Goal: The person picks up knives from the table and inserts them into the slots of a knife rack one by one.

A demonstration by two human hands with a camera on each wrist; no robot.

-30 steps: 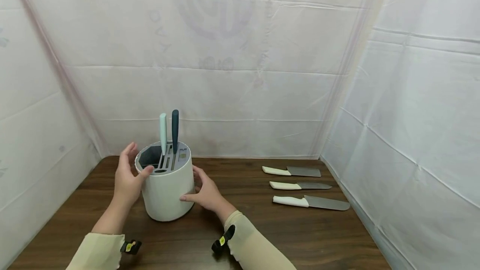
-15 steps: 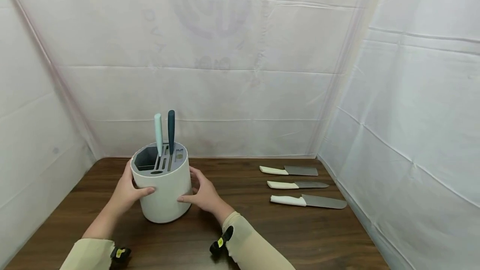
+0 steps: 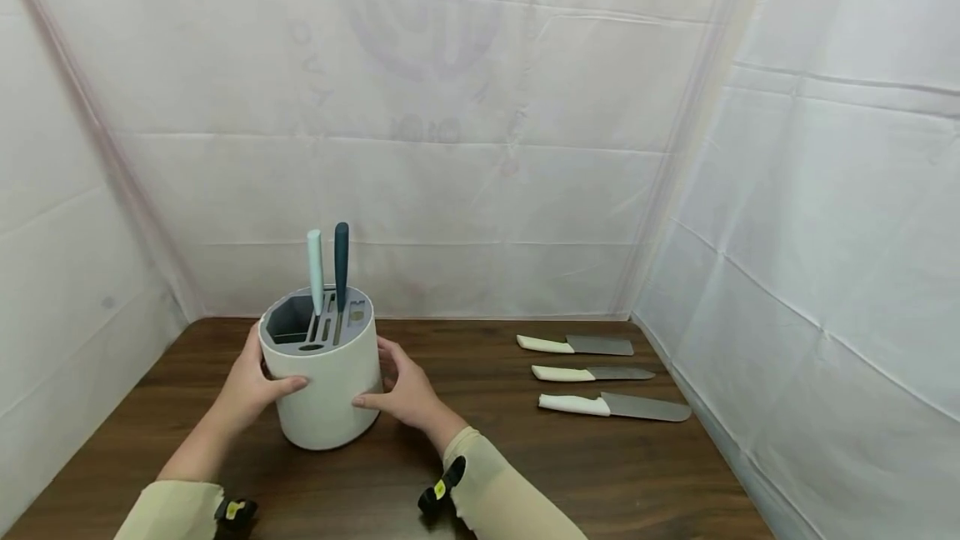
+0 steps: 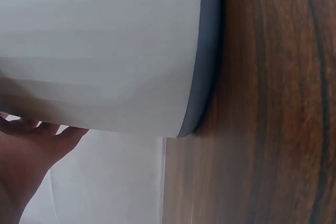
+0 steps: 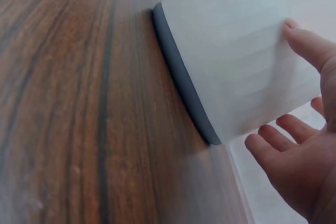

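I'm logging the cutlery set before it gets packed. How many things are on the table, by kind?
Knife block: 1
Knives standing in the block: 2, one pale handle, one dark handle
Knives lying on the table: 3, far, middle, near
Total: 6 things

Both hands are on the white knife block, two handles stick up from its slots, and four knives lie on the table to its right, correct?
Not quite: the head view shows three knives on the table, not four. Both hands, left and right, hold the knife block with two handles up.
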